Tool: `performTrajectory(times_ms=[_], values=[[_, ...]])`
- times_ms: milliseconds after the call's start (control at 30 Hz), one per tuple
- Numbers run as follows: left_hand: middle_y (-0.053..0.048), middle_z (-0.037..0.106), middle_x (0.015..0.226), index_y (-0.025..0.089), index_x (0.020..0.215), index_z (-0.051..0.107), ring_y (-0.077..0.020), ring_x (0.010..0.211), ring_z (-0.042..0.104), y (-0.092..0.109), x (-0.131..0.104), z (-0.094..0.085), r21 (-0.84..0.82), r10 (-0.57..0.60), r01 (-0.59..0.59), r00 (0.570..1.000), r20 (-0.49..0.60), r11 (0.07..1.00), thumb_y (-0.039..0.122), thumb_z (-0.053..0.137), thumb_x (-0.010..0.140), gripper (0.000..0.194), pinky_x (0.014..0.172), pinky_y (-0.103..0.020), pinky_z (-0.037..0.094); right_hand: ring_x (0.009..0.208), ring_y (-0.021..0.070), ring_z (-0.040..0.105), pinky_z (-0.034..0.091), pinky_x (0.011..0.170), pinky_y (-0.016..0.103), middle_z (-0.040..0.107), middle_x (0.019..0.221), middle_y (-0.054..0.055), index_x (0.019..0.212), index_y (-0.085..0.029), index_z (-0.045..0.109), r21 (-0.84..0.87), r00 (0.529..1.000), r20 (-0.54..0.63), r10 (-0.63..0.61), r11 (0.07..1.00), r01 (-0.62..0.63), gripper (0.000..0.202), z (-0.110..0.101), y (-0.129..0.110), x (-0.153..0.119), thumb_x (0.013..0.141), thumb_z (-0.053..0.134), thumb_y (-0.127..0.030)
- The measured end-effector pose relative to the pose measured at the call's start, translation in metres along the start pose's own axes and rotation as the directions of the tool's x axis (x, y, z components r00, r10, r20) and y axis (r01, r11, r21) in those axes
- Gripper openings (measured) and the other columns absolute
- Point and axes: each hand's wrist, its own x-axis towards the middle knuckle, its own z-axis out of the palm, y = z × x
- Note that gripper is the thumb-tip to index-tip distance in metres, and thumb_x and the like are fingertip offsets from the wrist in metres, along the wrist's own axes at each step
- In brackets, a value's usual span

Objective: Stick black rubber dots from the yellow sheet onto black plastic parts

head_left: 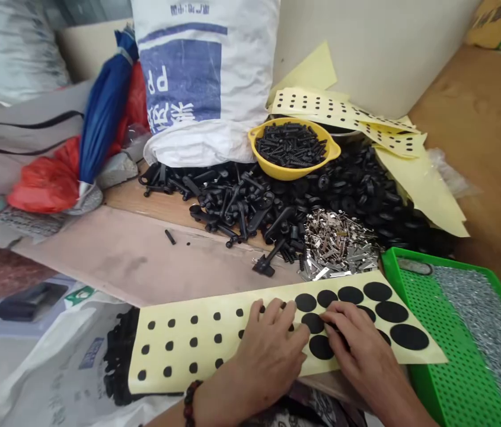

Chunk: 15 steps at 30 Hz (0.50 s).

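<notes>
A pale yellow backing sheet lies across the front of the work surface. Small black dots cover its left part, and large black round stickers sit in rows on its right part. My left hand rests on the middle of the sheet with fingers spread, covering some of the dots. Close beside it, my right hand has its thumb and fingertips pinched at the edge of a black round sticker. Part of what lies under the right fingers is hidden.
Behind the sheet lie black plastic handles, small metal clips and a yellow bowl of black screw-like pieces. A green basket with silvery bits stands right. A white sack and a blue umbrella stand farther back.
</notes>
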Motion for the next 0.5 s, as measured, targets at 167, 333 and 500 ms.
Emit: performTrajectory(times_ms=[167,333,500], values=[[-0.01,0.053,0.122,0.02,0.112,0.054,-0.0288,0.109,0.047,-0.001,0.003,0.004,-0.007,0.008,-0.008,1.0,0.014,1.0,0.032,0.048,0.092,0.024,0.089,-0.048,0.037,0.087,0.0258,0.061,0.052,0.072,0.04,0.064,0.094,0.01,0.09,-0.023,0.059,0.043,0.999,-0.002,0.042,0.998,-0.041,0.016,0.002,0.002,0.0,0.089,0.044,-0.019],[-0.01,0.051,0.129,0.02,0.116,0.052,-0.0296,0.115,0.045,-0.005,0.0,0.005,-0.008,0.027,-0.027,1.0,-0.007,1.0,0.033,0.049,0.091,0.029,0.093,-0.05,0.035,0.094,0.0239,0.065,0.055,0.075,0.034,0.065,0.103,0.009,0.102,-0.023,0.06,0.065,0.997,0.048,0.065,0.996,-0.068,0.018,-0.012,0.011,-0.002,0.091,0.047,-0.023],[-0.011,0.051,0.131,0.02,0.114,0.054,-0.0304,0.119,0.043,-0.024,-0.01,-0.004,-0.014,0.015,-0.015,1.0,0.019,1.0,0.027,0.049,0.09,0.026,0.098,-0.051,0.033,0.096,0.0244,0.064,0.053,0.079,0.036,0.064,0.105,0.009,0.103,-0.023,0.059,-0.015,0.993,-0.074,0.087,0.996,-0.088,0.018,-0.027,0.013,0.001,0.092,0.045,-0.025]])
